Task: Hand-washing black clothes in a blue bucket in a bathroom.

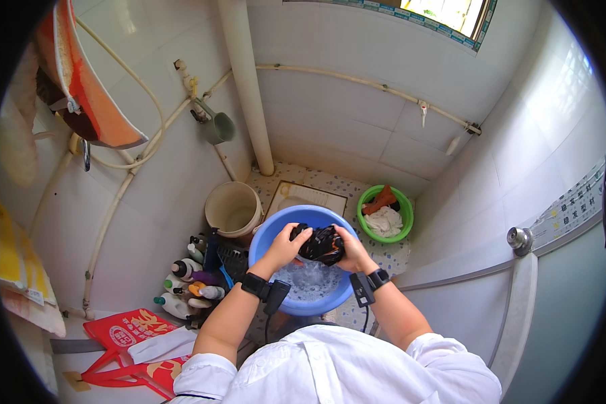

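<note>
Both hands grip one bunched black cloth [319,245] with small orange and light marks, over a blue plastic basin [265,230]. My left hand [287,246] holds its left side, thumb on top. My right hand [352,251] has the right side. Below the cloth, foamy water [308,283] lies in the basin. A little red shows at the water near my left hand; what it is cannot be told. Each wrist wears a black strap with a small device and a cable. The undersides of the cloth and some fingertips are hidden.
A green basin [410,222] of white and brown cloths stands at the right. Left are a whitish bucket [209,212] and several bottles [174,305]. Behind the blue basin is a squat toilet [308,194]. A door [527,298] bounds the right side.
</note>
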Action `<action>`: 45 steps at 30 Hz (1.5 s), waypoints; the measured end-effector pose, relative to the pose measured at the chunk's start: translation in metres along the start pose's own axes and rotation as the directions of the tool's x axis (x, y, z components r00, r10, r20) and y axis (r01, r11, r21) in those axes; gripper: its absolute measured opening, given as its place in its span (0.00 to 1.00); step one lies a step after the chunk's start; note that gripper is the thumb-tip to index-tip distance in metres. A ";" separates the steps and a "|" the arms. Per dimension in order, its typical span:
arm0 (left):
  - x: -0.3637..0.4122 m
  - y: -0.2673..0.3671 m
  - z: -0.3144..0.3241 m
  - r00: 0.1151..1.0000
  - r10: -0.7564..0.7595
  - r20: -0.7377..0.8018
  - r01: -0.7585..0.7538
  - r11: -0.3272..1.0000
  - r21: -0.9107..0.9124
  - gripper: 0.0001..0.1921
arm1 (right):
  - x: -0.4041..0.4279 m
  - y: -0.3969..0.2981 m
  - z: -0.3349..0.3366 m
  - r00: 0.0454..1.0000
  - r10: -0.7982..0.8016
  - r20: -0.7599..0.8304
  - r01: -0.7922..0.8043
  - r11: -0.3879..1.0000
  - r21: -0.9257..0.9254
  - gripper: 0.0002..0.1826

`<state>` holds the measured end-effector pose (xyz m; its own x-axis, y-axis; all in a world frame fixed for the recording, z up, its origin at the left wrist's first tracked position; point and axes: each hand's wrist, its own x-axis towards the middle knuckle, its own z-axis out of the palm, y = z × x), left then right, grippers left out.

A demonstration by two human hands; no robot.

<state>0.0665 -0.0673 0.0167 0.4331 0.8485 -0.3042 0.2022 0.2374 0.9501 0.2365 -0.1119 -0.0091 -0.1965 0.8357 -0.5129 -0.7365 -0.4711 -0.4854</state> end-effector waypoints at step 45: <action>-0.035 -0.095 -0.082 0.917 -0.400 -0.011 0.341 0.796 -0.500 0.16 | 0.125 0.125 -0.073 0.471 0.590 -0.656 -0.239 -0.630 -0.739 0.17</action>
<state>-0.0401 -0.0806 -0.0569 0.3065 0.6881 -0.6577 -0.1306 0.7148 0.6871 0.1669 -0.0871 -0.1853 -0.1026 -0.0693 -0.9923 0.9893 -0.1110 -0.0945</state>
